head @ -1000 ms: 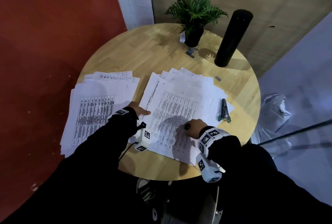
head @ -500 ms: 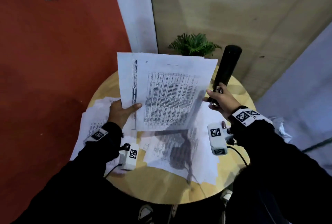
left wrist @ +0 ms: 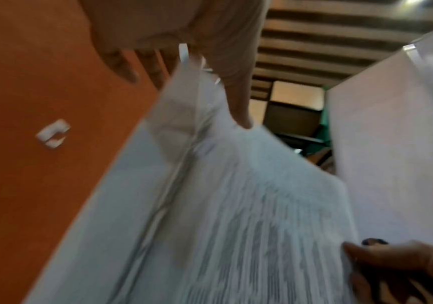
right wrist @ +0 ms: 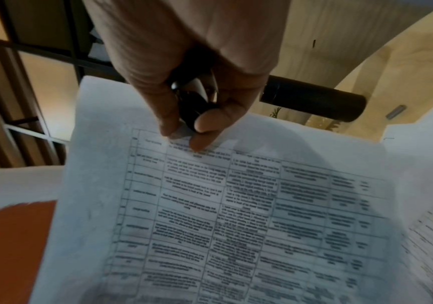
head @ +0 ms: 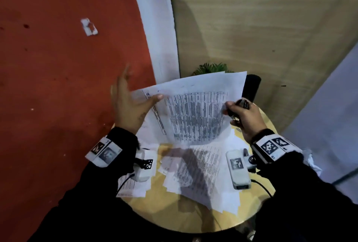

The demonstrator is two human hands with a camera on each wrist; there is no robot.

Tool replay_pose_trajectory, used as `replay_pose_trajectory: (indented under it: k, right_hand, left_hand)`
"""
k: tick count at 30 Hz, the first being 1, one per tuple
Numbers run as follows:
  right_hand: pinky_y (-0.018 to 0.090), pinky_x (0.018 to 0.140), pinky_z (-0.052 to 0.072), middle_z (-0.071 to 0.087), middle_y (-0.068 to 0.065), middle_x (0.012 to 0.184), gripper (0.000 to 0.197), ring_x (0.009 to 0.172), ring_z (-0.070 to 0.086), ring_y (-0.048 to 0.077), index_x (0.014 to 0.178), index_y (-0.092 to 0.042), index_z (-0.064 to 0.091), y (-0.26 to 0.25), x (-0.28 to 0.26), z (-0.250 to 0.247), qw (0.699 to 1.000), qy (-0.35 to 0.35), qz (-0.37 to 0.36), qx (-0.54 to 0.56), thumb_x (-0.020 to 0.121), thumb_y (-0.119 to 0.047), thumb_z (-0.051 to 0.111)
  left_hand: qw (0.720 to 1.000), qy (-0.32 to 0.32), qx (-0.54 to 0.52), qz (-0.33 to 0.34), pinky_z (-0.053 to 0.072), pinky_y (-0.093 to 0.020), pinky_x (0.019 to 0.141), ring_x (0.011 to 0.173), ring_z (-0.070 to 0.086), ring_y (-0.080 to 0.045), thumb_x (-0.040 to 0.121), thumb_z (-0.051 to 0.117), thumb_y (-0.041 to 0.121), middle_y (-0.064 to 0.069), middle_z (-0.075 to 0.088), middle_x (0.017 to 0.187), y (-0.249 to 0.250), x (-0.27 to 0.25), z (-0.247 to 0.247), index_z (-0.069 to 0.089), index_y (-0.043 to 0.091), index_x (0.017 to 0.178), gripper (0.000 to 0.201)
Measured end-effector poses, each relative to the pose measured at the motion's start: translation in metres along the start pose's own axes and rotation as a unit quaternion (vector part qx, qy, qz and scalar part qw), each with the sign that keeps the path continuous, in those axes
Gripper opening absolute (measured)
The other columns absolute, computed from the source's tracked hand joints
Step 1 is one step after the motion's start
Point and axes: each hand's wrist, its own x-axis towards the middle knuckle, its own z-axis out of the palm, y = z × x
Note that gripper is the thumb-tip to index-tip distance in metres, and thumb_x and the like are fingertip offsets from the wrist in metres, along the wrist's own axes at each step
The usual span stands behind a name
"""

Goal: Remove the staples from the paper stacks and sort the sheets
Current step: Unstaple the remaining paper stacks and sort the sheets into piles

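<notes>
Red wall [head: 58, 86] far left of the raised sheets, a white scrap [head: 89, 27] stuck on it.

My left hand [head: 129, 106]: fingers spread wide and blurred, thumb lying across the left edge of the raised sheets [head: 193, 110]. From the left wrist view the thumb [left wrist: 236, 92] presses the front of the paper with the other fingers behind it; how firm the hold is, I cannot tell.

The raised sheets: a printed table on the front page, held up in the air above the worktop [head: 193, 220], tilted, top edge covering most of the green plant [head: 211, 67] behind. More than one sheet shows at the top edge.

Below the raised sheets: loose sheets [head: 197, 174] lying fanned on the round wooden worktop, another lot [head: 131, 185] near its left rim under my left wrist.

My right hand [head: 244, 119]: at the right edge of the raised sheets, curled round a dark staple remover [head: 242, 104]. The right wrist view shows the tool [right wrist: 194, 107] gripped between thumb and fingers, fingertips [right wrist: 199, 142] touching the paper's edge.

Right of the raised sheets, just behind my right hand: a tall black cylinder [head: 251, 86] standing on the worktop.
</notes>
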Motion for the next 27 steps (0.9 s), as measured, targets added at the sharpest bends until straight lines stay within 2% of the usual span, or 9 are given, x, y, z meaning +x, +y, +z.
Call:
replay_pose_trajectory:
  k: [3, 9, 13, 15, 17, 20, 23, 25, 27]
  right_hand:
    - [0.01, 0.039, 0.035, 0.065, -0.01, 0.06, 0.022, 0.056, 0.063, 0.0, 0.072, -0.02, 0.05, -0.005, -0.011, 0.0, 0.999, -0.025, -0.002, -0.024, 0.088, -0.009, 0.061]
    - [0.013, 0.042, 0.038, 0.063, -0.005, 0.062, 0.021, 0.057, 0.062, 0.003, 0.071, -0.017, 0.051, -0.032, -0.03, -0.008, 0.995, -0.09, -0.009, -0.035, 0.088, -0.009, 0.059]
    - [0.014, 0.043, 0.039, 0.064, -0.003, 0.061, 0.013, 0.058, 0.061, 0.005, 0.076, -0.013, 0.057, -0.045, -0.038, -0.014, 0.992, -0.121, -0.016, -0.037, 0.087, -0.008, 0.059]
    - [0.014, 0.043, 0.038, 0.064, -0.004, 0.061, 0.015, 0.059, 0.061, 0.005, 0.074, -0.014, 0.057, -0.047, -0.041, -0.015, 0.991, -0.123, -0.02, -0.043, 0.088, -0.009, 0.058]
    - [0.016, 0.045, 0.038, 0.063, 0.0, 0.067, 0.016, 0.056, 0.058, 0.001, 0.075, -0.014, 0.056, -0.047, -0.042, -0.014, 0.992, -0.11, -0.022, -0.064, 0.091, -0.013, 0.056]
    - [0.013, 0.041, 0.039, 0.06, 0.005, 0.076, 0.017, 0.048, 0.055, -0.005, 0.08, -0.018, 0.052, -0.049, -0.04, -0.009, 0.996, -0.002, -0.084, -0.043, 0.096, -0.021, 0.05]
    - [0.013, 0.037, 0.037, 0.06, -0.008, 0.061, 0.022, 0.049, 0.057, -0.003, 0.08, -0.014, 0.05, -0.066, -0.04, -0.004, 0.98, 0.111, -0.165, 0.01, 0.097, -0.028, 0.048]
    - [0.013, 0.037, 0.032, 0.054, -0.008, 0.056, 0.027, 0.046, 0.051, 0.001, 0.076, -0.015, 0.048, -0.072, -0.048, 0.006, 0.984, 0.076, -0.163, -0.002, 0.095, -0.034, 0.051]
    - [0.011, 0.039, 0.031, 0.044, -0.005, 0.066, 0.029, 0.051, 0.041, 0.003, 0.076, -0.022, 0.041, -0.069, -0.061, 0.018, 0.991, -0.038, -0.123, -0.023, 0.084, -0.038, 0.064]
  left_hand:
    - [0.982, -0.066, 0.176, 0.028, 0.04, -0.049, 0.095, 0.114, 0.048, -0.027, 0.058, 0.051, 0.08, -0.004, 0.058, 0.121, 0.034, 0.005, -0.004, 0.06, 0.023, 0.119, 0.084]
    - [0.973, -0.171, 0.148, 0.039, 0.041, -0.054, 0.093, 0.104, 0.056, -0.023, 0.052, 0.046, 0.092, 0.005, 0.065, 0.104, 0.042, 0.017, 0.002, 0.062, 0.03, 0.101, 0.08]
    - [0.98, -0.192, 0.042, 0.01, 0.047, -0.046, 0.081, 0.076, 0.055, -0.011, 0.058, 0.061, 0.07, 0.011, 0.058, 0.075, 0.049, 0.017, 0.0, 0.057, 0.036, 0.08, 0.04]
    - [0.972, -0.231, 0.015, 0.033, 0.04, -0.038, 0.064, 0.063, 0.049, -0.005, 0.066, 0.059, 0.063, 0.008, 0.052, 0.064, 0.054, 0.015, -0.004, 0.058, 0.035, 0.065, 0.028]
    - [0.97, -0.238, 0.008, 0.053, 0.031, -0.026, 0.056, 0.057, 0.043, 0.0, 0.071, 0.06, 0.058, 0.008, 0.045, 0.061, 0.06, 0.015, -0.008, 0.053, 0.035, 0.054, 0.029]
    - [0.978, -0.206, -0.021, 0.033, 0.03, -0.024, 0.054, 0.053, 0.042, 0.0, 0.073, 0.066, 0.045, 0.008, 0.047, 0.061, 0.063, 0.014, -0.012, 0.056, 0.031, 0.057, 0.024]
    - [0.974, -0.223, -0.037, 0.016, 0.03, -0.024, 0.052, 0.05, 0.042, 0.001, 0.077, 0.066, 0.039, 0.011, 0.049, 0.053, 0.063, 0.015, -0.018, 0.06, 0.027, 0.06, 0.022]
    - [0.969, -0.246, -0.021, 0.028, 0.027, -0.023, 0.048, 0.046, 0.039, 0.002, 0.082, 0.065, 0.036, 0.012, 0.046, 0.047, 0.063, 0.017, -0.021, 0.058, 0.029, 0.054, 0.029]
    - [0.969, -0.244, 0.001, 0.034, 0.021, -0.027, 0.048, 0.044, 0.031, -0.002, 0.084, 0.062, 0.039, 0.006, 0.035, 0.045, 0.064, 0.019, -0.022, 0.052, 0.027, 0.049, 0.038]
